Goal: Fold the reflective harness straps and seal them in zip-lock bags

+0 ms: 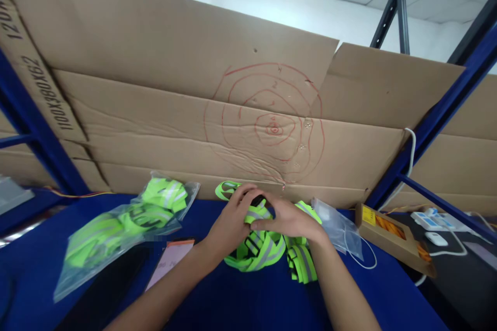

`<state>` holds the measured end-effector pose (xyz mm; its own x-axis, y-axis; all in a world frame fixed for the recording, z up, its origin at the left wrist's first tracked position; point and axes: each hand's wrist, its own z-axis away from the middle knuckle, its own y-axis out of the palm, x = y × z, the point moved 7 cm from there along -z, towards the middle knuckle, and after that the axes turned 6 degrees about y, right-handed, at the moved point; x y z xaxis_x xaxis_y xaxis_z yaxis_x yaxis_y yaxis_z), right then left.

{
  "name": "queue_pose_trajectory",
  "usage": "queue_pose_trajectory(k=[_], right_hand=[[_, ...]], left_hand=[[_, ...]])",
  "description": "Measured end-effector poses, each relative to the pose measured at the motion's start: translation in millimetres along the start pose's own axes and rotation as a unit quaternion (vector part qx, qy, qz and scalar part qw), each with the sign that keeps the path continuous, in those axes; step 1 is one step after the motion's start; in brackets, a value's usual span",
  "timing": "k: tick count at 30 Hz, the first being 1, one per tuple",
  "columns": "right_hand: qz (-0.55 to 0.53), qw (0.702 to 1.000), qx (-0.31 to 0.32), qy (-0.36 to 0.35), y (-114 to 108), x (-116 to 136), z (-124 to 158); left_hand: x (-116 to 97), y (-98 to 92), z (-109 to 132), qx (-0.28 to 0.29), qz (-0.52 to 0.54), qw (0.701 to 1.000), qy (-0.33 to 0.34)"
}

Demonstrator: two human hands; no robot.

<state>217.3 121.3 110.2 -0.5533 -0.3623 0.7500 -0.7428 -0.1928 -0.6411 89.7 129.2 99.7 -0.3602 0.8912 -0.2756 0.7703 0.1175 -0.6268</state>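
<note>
Bare at the lower centre, both forearms (171, 289) taper into an ungloved left hand (230, 223) and right hand (290, 217), fingers seemingly slim, though blurred.

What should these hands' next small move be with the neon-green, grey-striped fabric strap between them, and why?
Perhaps gather in the neon-green, grey-striped fabric strap: its loops spread loosely below the left hand and right hand, while the neon-green folded fabric bundle nearby looks more compact.
</note>
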Motion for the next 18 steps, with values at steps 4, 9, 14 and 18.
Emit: queue_pose_trajectory(k=[4,9,14,18], right_hand=[[-0.108,0.993,-0.021,-0.037,2,-7,-10],[-0.195,0.980,-0.024,-0.008,-7,-23,-14],[-0.172,0.984,-0.047,0.005,-21,-25,-10],[-0.196,0.980,-0.019,0.010,-24,-14,-5]], left_hand=[[-13,-0.9,-2,0.066,-0.068,0.993,0.070],[-32,-16.1,-6,0.123,-0.118,0.977,0.129],[-23,-31.3,-12,0.092,-0.106,0.988,0.064],[-3,-34.2,-14,0.087,-0.002,0.996,-0.021]])
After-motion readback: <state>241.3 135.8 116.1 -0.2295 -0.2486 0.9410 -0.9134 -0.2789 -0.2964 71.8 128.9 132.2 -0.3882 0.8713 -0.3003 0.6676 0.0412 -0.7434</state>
